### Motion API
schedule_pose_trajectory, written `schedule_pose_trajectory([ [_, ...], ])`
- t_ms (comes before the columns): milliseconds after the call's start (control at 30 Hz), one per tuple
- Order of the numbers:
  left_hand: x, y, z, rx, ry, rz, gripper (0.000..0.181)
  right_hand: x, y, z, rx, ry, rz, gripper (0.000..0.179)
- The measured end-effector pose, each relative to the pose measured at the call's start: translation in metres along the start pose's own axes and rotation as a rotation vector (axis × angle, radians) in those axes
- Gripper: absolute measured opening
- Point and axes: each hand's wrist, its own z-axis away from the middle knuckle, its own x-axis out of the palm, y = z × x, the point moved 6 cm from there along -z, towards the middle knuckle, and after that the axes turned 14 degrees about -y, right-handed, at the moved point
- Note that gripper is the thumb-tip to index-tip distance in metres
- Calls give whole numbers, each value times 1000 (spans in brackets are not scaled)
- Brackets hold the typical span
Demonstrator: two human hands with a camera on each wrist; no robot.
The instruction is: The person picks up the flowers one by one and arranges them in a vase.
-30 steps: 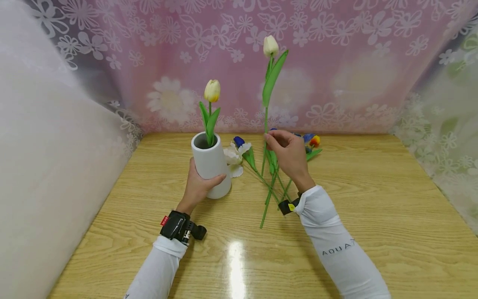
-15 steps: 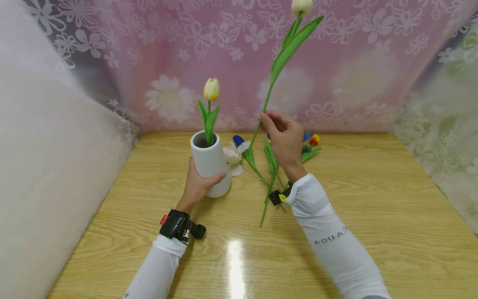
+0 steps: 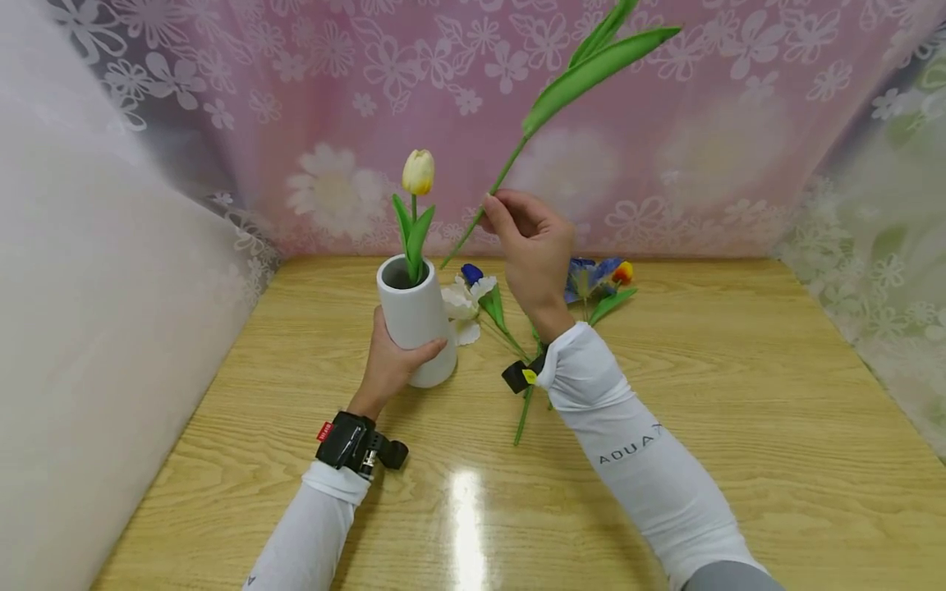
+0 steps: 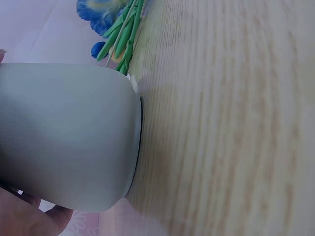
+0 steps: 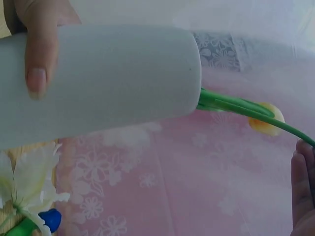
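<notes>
My left hand [image 3: 392, 361] grips a white vase [image 3: 421, 332] from its left side, thumb across the front. The vase stands upright on the table, and a cream-yellow tulip [image 3: 419, 172] with green leaves rises from its mouth. Higher up and to the right, my right hand [image 3: 535, 250] pinches the stem of another tulip [image 3: 576, 82] between thumb and fingers. That tulip slants: its bloom is beyond the top of the head view, and its lower stem end comes close beside the vase rim. The right wrist view shows the stem [image 5: 290, 127] overlapping the vase's mouth.
Right of the vase lie a white flower [image 3: 461, 305] and a blue bud [image 3: 471, 273]. Farther right are a blue flower [image 3: 584, 279] and a red-yellow tulip [image 3: 623, 272], with green stems partly behind my right forearm. A floral curtain [image 3: 332, 107] hangs behind the wooden table [image 3: 259, 427].
My right hand has lifted the tulip from above the lying flowers, moved it up and left toward the vase, and tilted it rightward; its white bloom has left view. The left hand stays still.
</notes>
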Motion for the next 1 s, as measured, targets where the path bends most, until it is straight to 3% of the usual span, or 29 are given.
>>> schedule_pose_trajectory([
  [200,0,-1,-1,-3,6,-5,85,15,2,-1,-10,-62,-19,14],
  [367,-1,-1,-1,-4,17,-6,87,30,-1,2,110,-110,-41,12],
  [567,-1,-1,-1,0,8,-4,86,41,16,6,204,-201,20,16],
  [800,-1,1,-2,7,4,5,85,46,21,11,176,-272,182,19],
  [1000,-1,0,-2,8,2,4,85,50,22,16,239,-371,364,21],
])
